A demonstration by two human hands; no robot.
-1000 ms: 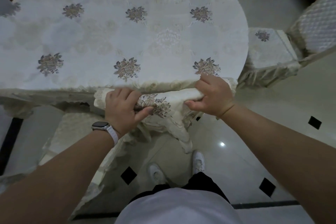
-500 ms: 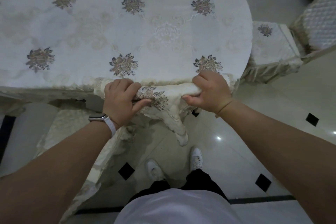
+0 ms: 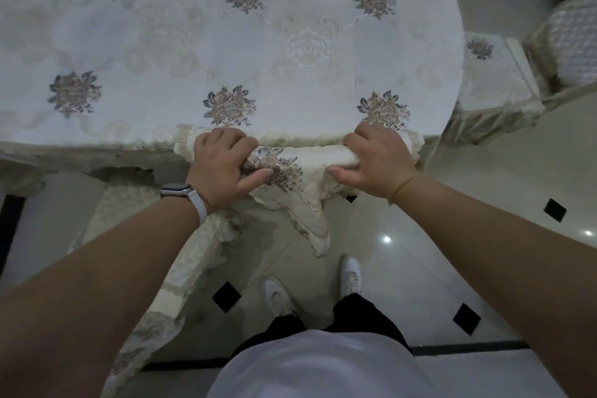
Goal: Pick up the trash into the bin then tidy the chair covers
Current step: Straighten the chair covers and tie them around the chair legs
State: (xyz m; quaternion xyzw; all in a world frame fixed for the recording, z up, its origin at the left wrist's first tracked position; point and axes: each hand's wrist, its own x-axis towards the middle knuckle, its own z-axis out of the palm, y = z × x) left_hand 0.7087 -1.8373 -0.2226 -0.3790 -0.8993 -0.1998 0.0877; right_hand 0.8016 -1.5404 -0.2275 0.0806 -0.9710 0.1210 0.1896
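A cream chair cover (image 3: pixel 303 171) with a brown flower pattern is draped over the top of a chair back that stands against the table's near edge. Its scalloped point hangs down toward the floor. My left hand (image 3: pixel 223 165), with a watch on the wrist, is shut on the cover's left part. My right hand (image 3: pixel 378 161) is shut on the cover's right part over the chair's top rail. The chair frame itself is hidden under the fabric. No trash and no bin are in view.
The oval table (image 3: pixel 161 42) under a white flowered cloth fills the upper view. A second covered chair (image 3: pixel 494 87) stands at the right end. Another lace-covered seat (image 3: pixel 181 255) is at lower left. My feet (image 3: pixel 350 271) stand on glossy tiles with black insets.
Both hands keep their grip on the cover and have shifted only slightly toward the table edge. The camera has leaned a little closer over the table.
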